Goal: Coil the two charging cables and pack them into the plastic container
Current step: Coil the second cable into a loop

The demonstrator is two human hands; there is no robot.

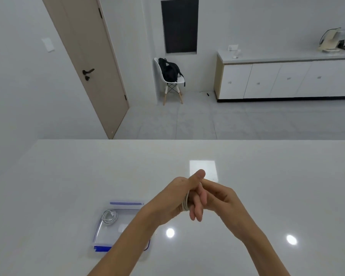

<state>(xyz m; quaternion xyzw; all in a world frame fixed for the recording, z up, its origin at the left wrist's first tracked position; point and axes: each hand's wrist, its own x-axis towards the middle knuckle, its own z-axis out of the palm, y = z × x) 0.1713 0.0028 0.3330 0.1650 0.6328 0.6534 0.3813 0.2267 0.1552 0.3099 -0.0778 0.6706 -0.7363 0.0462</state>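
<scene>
A clear plastic container (100, 234) with blue clips sits on the white table at the lower left. One coiled white cable (109, 216) lies inside it, near its far left corner. My left hand (174, 200) is raised above the table to the right of the container, and a second white cable (186, 204) is wound in several loops around its fingers. My right hand (219, 198) meets the left hand from the right, its fingertips pinched at the loops. My left forearm covers the container's right side.
The glossy white table (247, 168) stretches wide around the hands and shows light reflections. Beyond its far edge are a tiled floor, a door, a white chair (173, 80) holding a black backpack, and a low white cabinet (287, 80).
</scene>
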